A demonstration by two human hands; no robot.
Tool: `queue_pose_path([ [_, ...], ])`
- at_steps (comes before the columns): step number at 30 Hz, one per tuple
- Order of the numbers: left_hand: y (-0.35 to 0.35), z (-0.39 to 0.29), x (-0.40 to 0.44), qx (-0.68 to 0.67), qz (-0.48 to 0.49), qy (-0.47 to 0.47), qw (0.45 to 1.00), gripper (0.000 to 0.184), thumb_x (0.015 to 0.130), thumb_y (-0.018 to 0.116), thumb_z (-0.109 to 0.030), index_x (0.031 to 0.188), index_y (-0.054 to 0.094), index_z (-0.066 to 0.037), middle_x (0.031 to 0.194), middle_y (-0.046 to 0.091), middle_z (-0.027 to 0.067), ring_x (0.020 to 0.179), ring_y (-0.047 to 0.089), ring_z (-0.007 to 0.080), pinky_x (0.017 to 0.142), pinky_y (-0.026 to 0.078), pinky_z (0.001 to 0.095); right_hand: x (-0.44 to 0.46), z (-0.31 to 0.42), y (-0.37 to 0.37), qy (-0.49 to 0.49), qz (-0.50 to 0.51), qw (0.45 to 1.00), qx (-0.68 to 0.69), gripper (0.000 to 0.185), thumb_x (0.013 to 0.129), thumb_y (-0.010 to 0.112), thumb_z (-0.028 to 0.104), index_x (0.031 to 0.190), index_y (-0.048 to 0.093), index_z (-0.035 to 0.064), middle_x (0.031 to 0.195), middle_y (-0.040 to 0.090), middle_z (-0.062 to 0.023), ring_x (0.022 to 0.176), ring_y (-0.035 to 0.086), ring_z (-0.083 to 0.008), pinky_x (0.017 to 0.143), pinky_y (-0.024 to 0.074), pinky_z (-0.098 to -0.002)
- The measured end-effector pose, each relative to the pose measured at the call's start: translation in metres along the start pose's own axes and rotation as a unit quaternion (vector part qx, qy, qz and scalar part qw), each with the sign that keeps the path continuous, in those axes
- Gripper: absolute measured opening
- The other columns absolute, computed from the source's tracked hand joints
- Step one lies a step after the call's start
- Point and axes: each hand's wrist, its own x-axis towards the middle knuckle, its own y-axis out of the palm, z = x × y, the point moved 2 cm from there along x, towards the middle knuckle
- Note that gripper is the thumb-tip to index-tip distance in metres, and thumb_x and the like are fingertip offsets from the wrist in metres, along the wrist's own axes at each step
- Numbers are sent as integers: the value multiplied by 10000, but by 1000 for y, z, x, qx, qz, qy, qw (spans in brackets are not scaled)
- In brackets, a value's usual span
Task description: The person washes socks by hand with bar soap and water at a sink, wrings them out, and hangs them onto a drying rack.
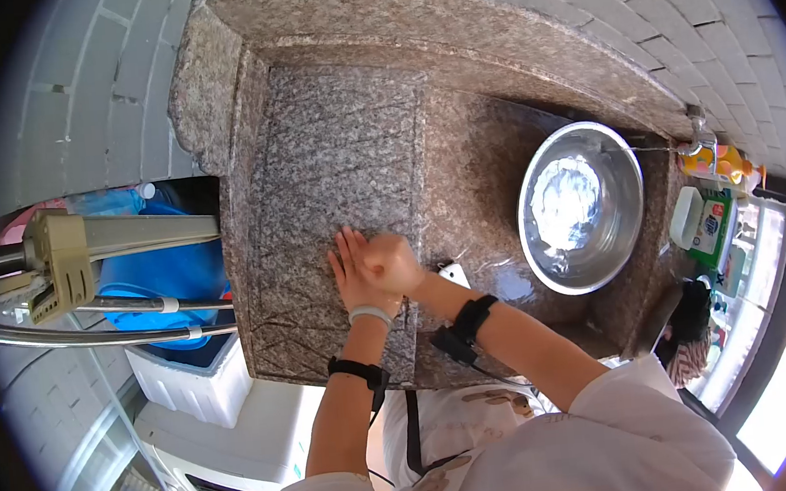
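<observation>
Over the dark ribbed stone slab (328, 148), my left hand (356, 277) has its fingers stretched out and apart, pointing away from me. My right hand (391, 262) is a fist pressed against the thumb side of the left one. It appears wrapped round my left thumb, which is hidden inside it. A small white object (453, 274) lies just past my right wrist, partly covered by it, its kind unclear. Further right, a round metal basin (529, 224) holds water. A thin stream runs into it from the tap (700, 139).
A white pack (686, 218) and a green pack (714, 222) stand on the right ledge below the tap. Metal poles (130, 337) reach the slab's left edge, above a blue tub (147, 267) and a white box (195, 384). Raised stone borders the far side.
</observation>
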Motion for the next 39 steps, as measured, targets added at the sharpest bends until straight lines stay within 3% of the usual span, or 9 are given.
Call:
queue_pose_path([
  [10,-10,-3,-4,-45,-59,-7,997,736,816,431,-413,1357,193,27,1446,76,182,1347,27,307,1089,-4,440,5,4,-33,-11,-70,997,-6,161,717,646,150,814,548,68,743,524,-153,636,551,-277,554,455,-349],
  [17,0,-4,-5,-70,-162,15,984,675,845,391,-401,1322,252,56,1430,151,190,1332,117,319,1088,59,436,-20,-23,-77,306,125,937,118,352,790,584,149,1100,489,12,1075,524,-198,980,537,-350,826,462,-407],
  [19,0,-5,-4,-58,-169,17,984,669,850,380,-407,1317,261,58,1427,158,194,1329,125,323,1086,67,438,-3,-37,-78,481,15,620,620,320,821,546,140,1104,487,2,1047,550,-173,1002,541,-289,855,452,-388],
  [21,0,-6,-4,-45,-171,18,984,665,856,368,-413,1313,270,59,1424,164,198,1326,133,327,1084,75,440,24,-41,-103,362,-194,515,752,318,838,538,169,1103,484,2,1079,539,-140,1039,518,-264,906,417,-366],
  [27,-1,-4,-3,-58,-159,14,985,661,857,349,-418,1311,276,57,1420,166,211,1330,120,326,1086,59,445,-49,-133,-209,317,-440,679,495,254,816,575,245,1020,551,96,1071,547,-41,1030,506,-216,938,359,-356],
  [29,-1,-5,-4,-60,-164,17,985,655,856,356,-414,1306,288,57,1415,179,216,1325,136,332,1084,66,449,-102,-153,-258,384,-543,626,408,270,819,537,201,1064,562,89,1142,532,-22,1064,469,-180,902,361,-325],
  [34,-1,-3,-3,-55,-170,17,984,652,855,365,-413,1303,297,56,1408,198,218,1320,154,335,1083,80,454,-211,-221,-295,495,-539,631,257,378,867,452,316,1135,536,63,1199,513,-51,1104,455,-208,926,351,-346],
  [37,-1,-4,-5,-60,-173,16,983,640,851,384,-401,1294,311,55,1405,211,210,1313,171,334,1081,94,452,-179,-203,-273,502,-360,612,494,427,900,376,343,1111,545,14,1147,542,-126,1066,496,-244,918,378,-368],
  [39,-1,-3,-3,-62,-172,14,983,629,847,402,-389,1285,322,55,1402,220,204,1307,184,333,1079,103,449,-147,-184,-249,266,-83,568,775,462,910,354,343,1086,550,-37,1107,556,-195,1042,528,-290,932,390,-383],
])
